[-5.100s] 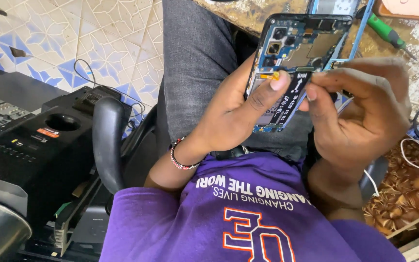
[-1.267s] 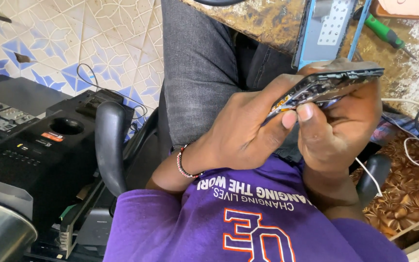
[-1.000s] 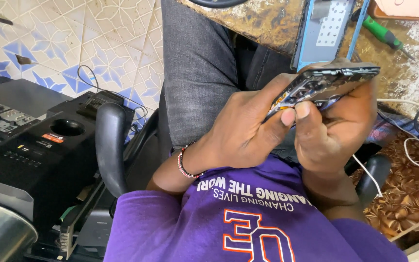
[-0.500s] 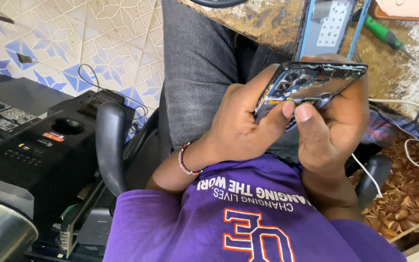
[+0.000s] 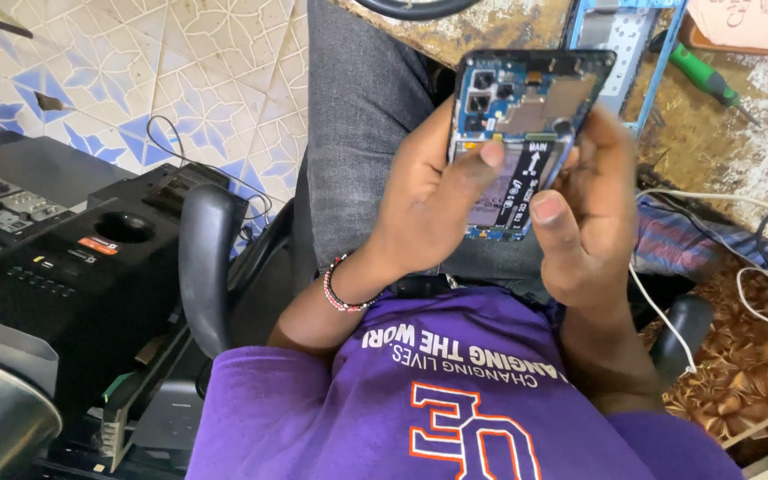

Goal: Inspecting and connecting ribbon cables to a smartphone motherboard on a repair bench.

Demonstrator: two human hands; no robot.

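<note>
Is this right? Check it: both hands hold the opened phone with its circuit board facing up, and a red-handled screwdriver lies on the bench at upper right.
Not quite. The head view shows the screwdriver has a green handle, not red. The rest stands: the left hand and right hand hold the opened phone, circuit board up, and the screwdriver lies on the bench at upper right.

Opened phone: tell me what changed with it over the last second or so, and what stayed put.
The opened phone, seen nearly edge-on a second ago, has been turned so its exposed boards and battery face the camera. Both hands kept their grip: the left hand with its thumb across the battery, the right hand along the right edge. The green screwdriver, the blue frame on the table and the black chair arm stayed put.
</note>
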